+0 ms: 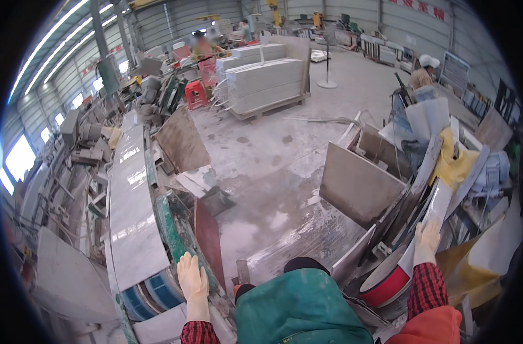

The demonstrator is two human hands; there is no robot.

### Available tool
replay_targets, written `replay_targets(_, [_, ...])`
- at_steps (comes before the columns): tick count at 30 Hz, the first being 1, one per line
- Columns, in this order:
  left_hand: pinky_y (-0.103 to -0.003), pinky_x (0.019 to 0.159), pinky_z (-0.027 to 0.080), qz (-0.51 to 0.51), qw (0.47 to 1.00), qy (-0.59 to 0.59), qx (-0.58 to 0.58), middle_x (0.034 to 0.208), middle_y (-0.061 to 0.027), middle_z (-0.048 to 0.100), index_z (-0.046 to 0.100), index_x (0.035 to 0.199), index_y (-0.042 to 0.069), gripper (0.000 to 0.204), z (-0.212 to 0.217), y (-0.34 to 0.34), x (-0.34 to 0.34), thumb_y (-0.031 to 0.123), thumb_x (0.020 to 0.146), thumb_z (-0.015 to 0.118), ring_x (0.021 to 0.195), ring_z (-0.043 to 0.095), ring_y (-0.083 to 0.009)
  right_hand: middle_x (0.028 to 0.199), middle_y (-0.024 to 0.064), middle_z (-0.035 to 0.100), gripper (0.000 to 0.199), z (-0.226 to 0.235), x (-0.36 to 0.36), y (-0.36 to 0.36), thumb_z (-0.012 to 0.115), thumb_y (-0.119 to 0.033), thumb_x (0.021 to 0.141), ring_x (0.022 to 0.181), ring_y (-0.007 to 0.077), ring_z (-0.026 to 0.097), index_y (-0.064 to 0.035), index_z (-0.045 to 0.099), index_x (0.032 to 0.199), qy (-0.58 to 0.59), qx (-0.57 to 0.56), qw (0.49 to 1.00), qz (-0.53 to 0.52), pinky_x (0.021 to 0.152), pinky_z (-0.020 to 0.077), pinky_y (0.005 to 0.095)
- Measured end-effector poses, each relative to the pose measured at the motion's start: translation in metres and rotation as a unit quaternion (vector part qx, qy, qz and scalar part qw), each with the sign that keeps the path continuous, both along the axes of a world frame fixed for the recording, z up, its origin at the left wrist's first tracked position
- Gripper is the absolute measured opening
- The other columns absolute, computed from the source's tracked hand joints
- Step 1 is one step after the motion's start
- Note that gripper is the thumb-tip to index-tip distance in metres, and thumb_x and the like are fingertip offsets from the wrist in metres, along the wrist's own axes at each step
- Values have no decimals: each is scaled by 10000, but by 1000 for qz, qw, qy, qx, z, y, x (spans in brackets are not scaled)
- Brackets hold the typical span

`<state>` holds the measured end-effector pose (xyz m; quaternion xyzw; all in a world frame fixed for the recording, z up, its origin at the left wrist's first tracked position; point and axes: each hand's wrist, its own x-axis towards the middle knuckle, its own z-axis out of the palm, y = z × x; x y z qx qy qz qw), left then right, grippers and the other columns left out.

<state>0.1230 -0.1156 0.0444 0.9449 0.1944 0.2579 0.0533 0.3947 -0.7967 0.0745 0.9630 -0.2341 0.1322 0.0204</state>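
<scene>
My left hand (194, 284), in a cream rubber glove, lies with fingers stretched out along the green machine rail (171, 226). Left of it, a long, wet, pale grey stone slab (134, 229) lies lengthwise on the machine. Blue rollers or drums (158, 291) show past its near end. On my right side, my right hand (427, 243), gloved the same way, rests with extended fingers on a narrow pale strip (439, 200). What its palm touches is hidden. Just below that hand is a round end with a red band (387, 291).
Brown boards (359, 183) lean beside the right-hand machine, near yellow sheeting (451, 160). A tilted board (181, 140) stands by the left machine. Stacked pale slabs (264, 86) on a pallet, a red stool (196, 94) and a person in a white cap (424, 71) are farther off.
</scene>
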Motion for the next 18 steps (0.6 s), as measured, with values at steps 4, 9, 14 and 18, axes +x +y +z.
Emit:
replay_targets(4, [-477,1101,359,20,1000,0,-20,1369,-210,533,620,1156,-8,369,6,-1,-4,63,795,652,1292,458,-401,1415,143,504,567,-5,-47,32,573,-436,923,1341,309,441,-84,505,1363,-31,-10,999,29,1064,391,468])
replay_targets(9, [-463,1057,392,36,999,-6,-40,1307,-178,560,630,1063,14,287,7,5,-5,75,784,653,1226,483,-366,1467,146,456,746,-2,-94,68,714,-477,816,1382,327,396,-88,466,1402,-12,60,997,-39,1114,366,473])
replay_targets(14, [-444,1056,387,39,999,-27,-19,1280,-148,554,626,1004,45,271,4,9,-10,120,752,693,1210,484,-336,1464,205,455,956,1,-90,63,856,-448,678,1403,346,392,-75,428,1448,64,169,978,-108,1150,353,465])
replay_targets(18, [-446,1028,404,55,993,-98,-24,1185,-158,622,675,880,29,146,-2,10,-6,119,784,613,1168,532,-338,1416,273,498,934,-16,-80,28,858,-308,649,1350,389,461,-25,442,1437,27,195,979,-53,1133,386,440])
